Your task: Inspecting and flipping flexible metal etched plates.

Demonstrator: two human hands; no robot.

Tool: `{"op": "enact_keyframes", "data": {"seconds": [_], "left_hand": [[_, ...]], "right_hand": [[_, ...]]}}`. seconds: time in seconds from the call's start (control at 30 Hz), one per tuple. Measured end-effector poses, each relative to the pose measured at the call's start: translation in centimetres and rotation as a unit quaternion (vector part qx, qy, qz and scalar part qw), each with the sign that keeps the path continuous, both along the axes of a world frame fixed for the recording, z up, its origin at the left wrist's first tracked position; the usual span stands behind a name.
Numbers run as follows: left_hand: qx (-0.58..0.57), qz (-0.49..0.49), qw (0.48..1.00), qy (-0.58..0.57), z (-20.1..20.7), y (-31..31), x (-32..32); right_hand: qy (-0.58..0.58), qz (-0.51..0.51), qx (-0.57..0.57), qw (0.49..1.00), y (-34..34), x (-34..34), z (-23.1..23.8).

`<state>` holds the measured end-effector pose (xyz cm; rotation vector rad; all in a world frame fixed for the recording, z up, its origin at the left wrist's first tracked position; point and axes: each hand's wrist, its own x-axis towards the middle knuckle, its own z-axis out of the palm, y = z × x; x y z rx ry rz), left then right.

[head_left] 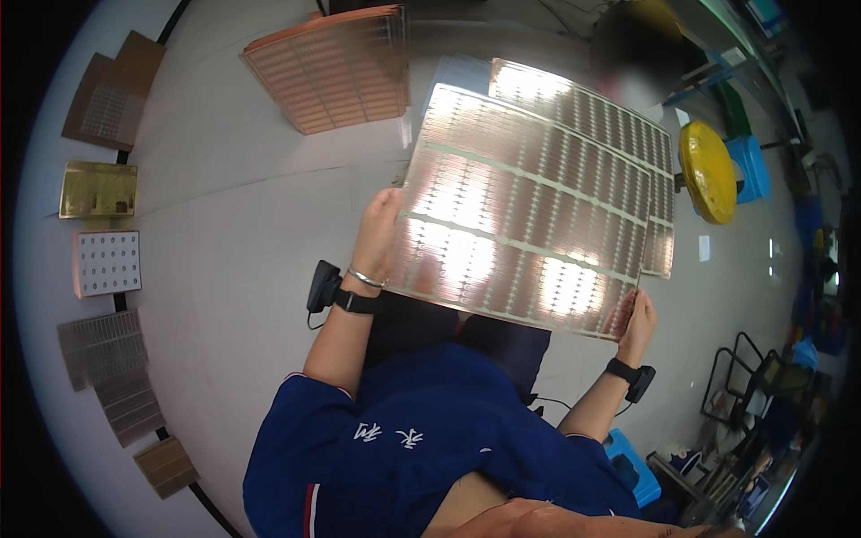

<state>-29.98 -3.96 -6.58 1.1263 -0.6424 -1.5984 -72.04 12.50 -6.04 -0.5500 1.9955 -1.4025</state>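
Observation:
A large copper-coloured panel (525, 211), shiny and printed with a repeating grid pattern, is held up in front of me and tilted. My left hand (381, 235) is closed on its left edge, and my right hand (638, 325) grips it near the lower right corner. The fingers behind the panel are mostly hidden. Partly covered by it, a second patterned copper panel (659, 193) shows beyond its far and right edges. I cannot tell whether the two touch. What supports the second one is hidden.
On the pale floor (233, 251) at the far left stands a stack of copper panels (332, 72). Several boards and panels (108, 264) line the left wall. To the right are a yellow round seat (707, 172), blue stools (633, 471) and a black metal frame (731, 377).

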Motion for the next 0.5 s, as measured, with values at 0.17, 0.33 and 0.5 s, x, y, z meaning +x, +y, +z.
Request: {"op": "enact_keyframes", "data": {"seconds": [0.17,0.33,0.5], "left_hand": [[-0.003,0.027,1.000,-0.013,0.9,0.5,1.0],[0.004,0.063,0.994,-0.085,0.9,0.6,2.2],[-0.032,0.083,0.992,-0.095,0.2,0.7,3.7]], "right_hand": [[-0.027,0.023,0.008,0.999,-1.0,1.3,2.6],[-0.054,0.031,-0.067,0.996,-2.2,2.4,3.7],[-0.047,0.084,-0.099,0.990,-2.6,2.4,4.7]]}}
